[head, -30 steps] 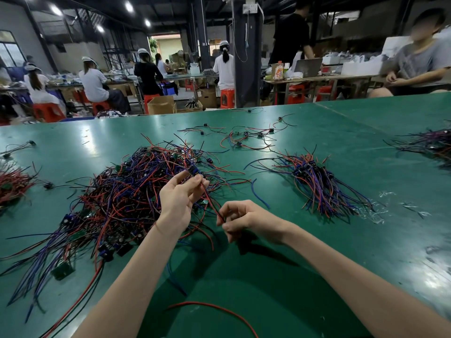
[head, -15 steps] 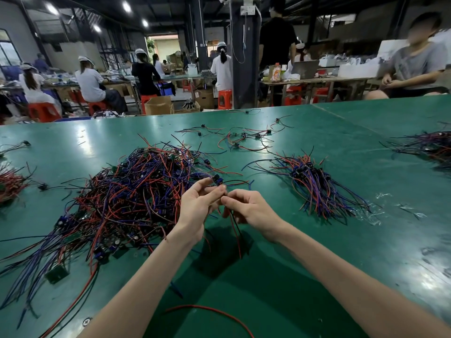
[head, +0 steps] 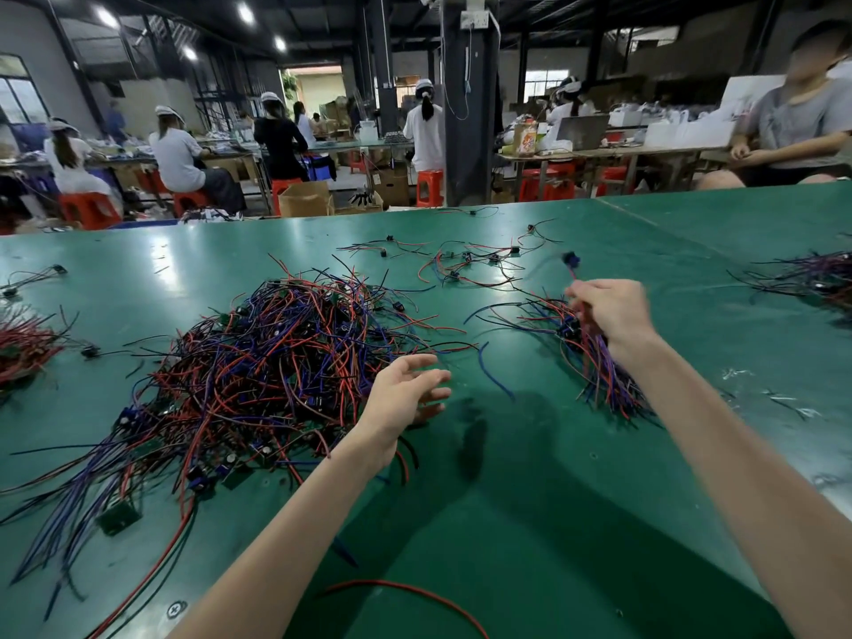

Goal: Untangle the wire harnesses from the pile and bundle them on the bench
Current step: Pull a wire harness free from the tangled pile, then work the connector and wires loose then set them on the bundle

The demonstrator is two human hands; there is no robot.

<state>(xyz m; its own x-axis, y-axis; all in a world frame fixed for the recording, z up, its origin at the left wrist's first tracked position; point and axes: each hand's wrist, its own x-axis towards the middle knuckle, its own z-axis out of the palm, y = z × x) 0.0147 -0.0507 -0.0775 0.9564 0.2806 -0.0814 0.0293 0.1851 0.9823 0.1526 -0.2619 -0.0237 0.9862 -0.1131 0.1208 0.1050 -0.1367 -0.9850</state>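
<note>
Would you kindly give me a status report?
Left hand open beside tangled red-and-blue wire pile. Right hand grips blue-plugged harness above smaller sorted wire bundle.

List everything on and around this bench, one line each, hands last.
bench: one, green, foreground
tangled pile: one, red, blue and black, left of centre
bundle: one, same colours, right of centre
loose harnesses: several, red and black, far centre
red pile: one, red, left edge
dark pile: one, dark, right edge
red wire: one, red, near edge
blue wire: one, blue, between pile and bundle
stools: several, red, background floor
harness: one, red with blue connector, above the bundle
left hand: one, empty, beside the tangled pile
right hand: one, grips the harness above the bundle
</note>
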